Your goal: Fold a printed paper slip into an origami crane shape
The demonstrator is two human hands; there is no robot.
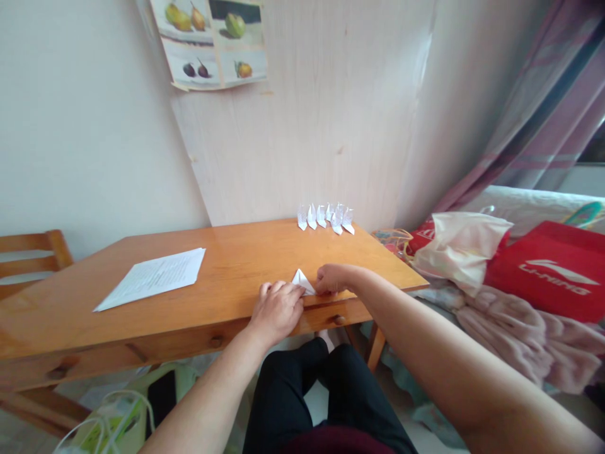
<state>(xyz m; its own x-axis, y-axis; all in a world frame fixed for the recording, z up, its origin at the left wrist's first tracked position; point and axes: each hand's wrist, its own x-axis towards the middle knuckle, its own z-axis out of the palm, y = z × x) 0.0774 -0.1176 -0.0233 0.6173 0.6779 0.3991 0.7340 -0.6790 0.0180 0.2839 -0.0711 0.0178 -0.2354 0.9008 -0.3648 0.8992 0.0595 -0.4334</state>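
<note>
A small white folded paper point(302, 281) with a pointed top lies near the front edge of the wooden table point(236, 265). My left hand point(278, 308) rests on the table with curled fingers, its fingertips holding the paper's left lower side. My right hand point(333, 279) is closed at the paper's right corner; its fingertips are mostly hidden behind the knuckles. Toward the back edge, several finished-looking folded paper pieces point(321, 216) stand upright in a group. On the left of the table lies a stack of printed paper sheets point(155, 274).
A wooden chair point(35, 255) stands at the left. Right of the table are a red bag point(551, 271), a cream bag point(466, 246) and a pinkish blanket point(515, 328). Drawers with round knobs point(216, 342) run under the tabletop. A fruit poster point(212, 44) hangs on the wall.
</note>
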